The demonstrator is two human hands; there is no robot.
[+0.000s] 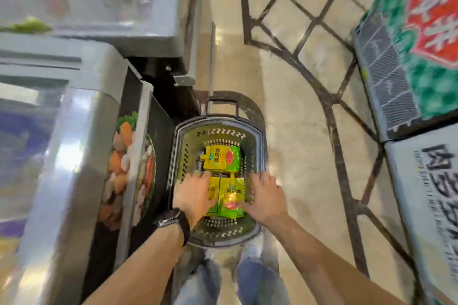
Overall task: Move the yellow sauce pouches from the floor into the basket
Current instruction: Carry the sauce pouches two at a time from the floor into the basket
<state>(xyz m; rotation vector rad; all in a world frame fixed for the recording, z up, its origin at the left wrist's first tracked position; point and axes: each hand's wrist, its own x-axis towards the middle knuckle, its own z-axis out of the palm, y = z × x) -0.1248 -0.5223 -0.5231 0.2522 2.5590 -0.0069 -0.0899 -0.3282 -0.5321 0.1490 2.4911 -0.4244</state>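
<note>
1. Yellow: three sauce pouches visible, all inside one basket; one at the far end, two side by side at the near end.
2. Basket stands on floor.
3. Left hand, right hand: fingers spread, gripping nothing, over the near end.

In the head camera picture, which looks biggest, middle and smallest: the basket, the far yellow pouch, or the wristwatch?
1. basket
2. far yellow pouch
3. wristwatch, which looks smallest even though it is nearer the camera
</note>
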